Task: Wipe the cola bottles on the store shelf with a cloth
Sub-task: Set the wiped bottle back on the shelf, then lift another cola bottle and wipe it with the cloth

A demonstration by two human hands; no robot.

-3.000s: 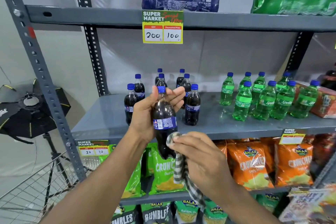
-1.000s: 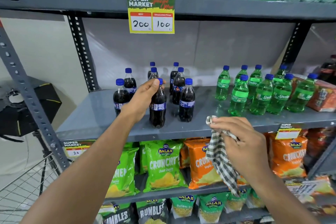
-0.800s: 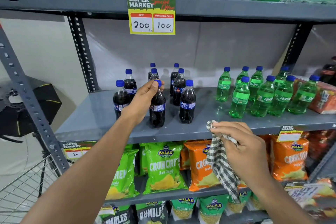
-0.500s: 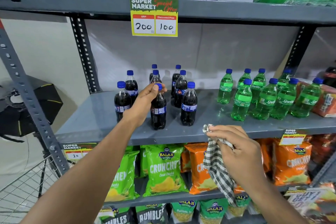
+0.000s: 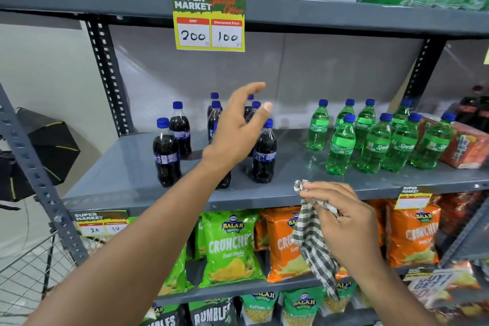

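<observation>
Fingers of the left hand [image 5: 239, 130] were spread and grasped nothing, raised in front of the cola bottles [image 5: 166, 152] standing on the grey shelf [image 5: 127, 167] and hiding several. To the right, green bottles [image 5: 341, 145] stood. Lower, the right hand [image 5: 341, 216] pinched the checked cloth [image 5: 312, 241] before chip bags [image 5: 230, 246].

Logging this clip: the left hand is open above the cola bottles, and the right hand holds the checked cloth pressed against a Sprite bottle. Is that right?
Not quite. The head view shows the right hand holding the checked cloth in front of the shelf edge, touching no bottle. The left hand is indeed open above the cola bottles.
</observation>
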